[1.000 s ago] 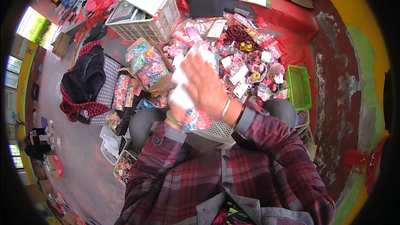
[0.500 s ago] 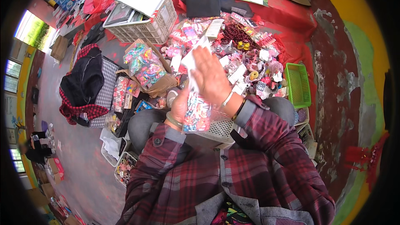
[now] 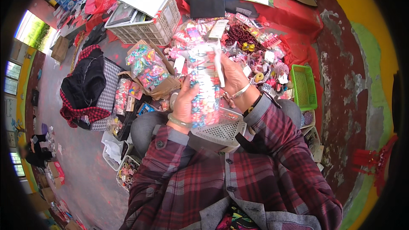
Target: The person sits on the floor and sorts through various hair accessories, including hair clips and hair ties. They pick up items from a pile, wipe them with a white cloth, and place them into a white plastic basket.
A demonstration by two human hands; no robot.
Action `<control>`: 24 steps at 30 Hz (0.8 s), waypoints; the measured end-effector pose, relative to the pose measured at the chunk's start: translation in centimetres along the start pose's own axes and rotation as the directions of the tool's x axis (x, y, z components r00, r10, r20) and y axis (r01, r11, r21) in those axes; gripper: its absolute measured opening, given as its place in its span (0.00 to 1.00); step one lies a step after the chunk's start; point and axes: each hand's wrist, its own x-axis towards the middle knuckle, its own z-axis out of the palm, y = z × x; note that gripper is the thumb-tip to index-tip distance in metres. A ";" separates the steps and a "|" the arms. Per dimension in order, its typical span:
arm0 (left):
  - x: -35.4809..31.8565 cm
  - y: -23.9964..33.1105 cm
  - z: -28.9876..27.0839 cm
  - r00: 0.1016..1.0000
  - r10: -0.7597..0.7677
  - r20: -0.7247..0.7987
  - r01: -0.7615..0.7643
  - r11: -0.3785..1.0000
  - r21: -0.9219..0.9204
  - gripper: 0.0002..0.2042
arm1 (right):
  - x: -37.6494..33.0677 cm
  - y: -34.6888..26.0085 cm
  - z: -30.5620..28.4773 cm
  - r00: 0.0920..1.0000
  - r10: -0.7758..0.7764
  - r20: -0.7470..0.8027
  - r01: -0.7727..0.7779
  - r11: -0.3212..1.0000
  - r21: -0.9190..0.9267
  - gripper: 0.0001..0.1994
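A long clear packet (image 3: 205,89) full of small multicoloured pieces hangs upright over my lap, slightly blurred. Along its left edge, my left hand (image 3: 183,104) grips it with the thumb across the front. My right hand (image 3: 235,76) is at the packet's upper right side, closed around a white folded strip (image 3: 219,66). Whether that strip is paper, cloth or part of the wrapping, I cannot tell. Below the packet, a white perforated basket (image 3: 223,133) rests between my knees. Some of my right fingertips are hidden behind the strip and packet.
Beyond my hands spreads a pile of small accessories (image 3: 268,74). A cardboard box (image 3: 164,86) of colourful packets stands left, with a large crate (image 3: 164,27) behind it. At right is a green basket (image 3: 304,87); dark clothing (image 3: 85,83) lies at far left.
My right hand has moved from flat over the packet's white upper end to its right side, now gripping the white strip. The packet has been raised and its printed front spread into view.
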 end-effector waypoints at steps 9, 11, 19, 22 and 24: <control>1.2 -1.7 -0.6 0.970 0.225 -0.097 -0.187 0.936 0.298 0.15 | -0.9 1.4 1.7 0.960 -0.250 -0.124 0.165 0.867 -0.471 0.11; 1.6 -2.0 -0.3 0.946 0.283 -0.158 -0.227 0.926 0.302 0.12 | -0.4 2.3 1.1 0.938 -0.347 -0.016 0.287 0.799 -0.528 0.11; 2.2 -0.7 -2.1 0.811 0.374 -0.451 -0.273 0.922 0.273 0.12 | -1.2 5.0 -0.3 0.941 -0.302 0.156 0.235 0.247 -0.940 0.18; 2.2 0.6 -2.4 0.810 0.369 -0.455 -0.289 0.927 0.238 0.12 | -1.4 5.4 -0.4 0.950 -0.251 0.186 0.233 0.170 -0.957 0.19; 2.0 1.7 -3.1 0.798 0.418 -0.433 -0.327 0.905 0.272 0.12 | -1.5 5.4 -0.5 0.963 -0.164 0.214 0.251 0.252 -0.935 0.20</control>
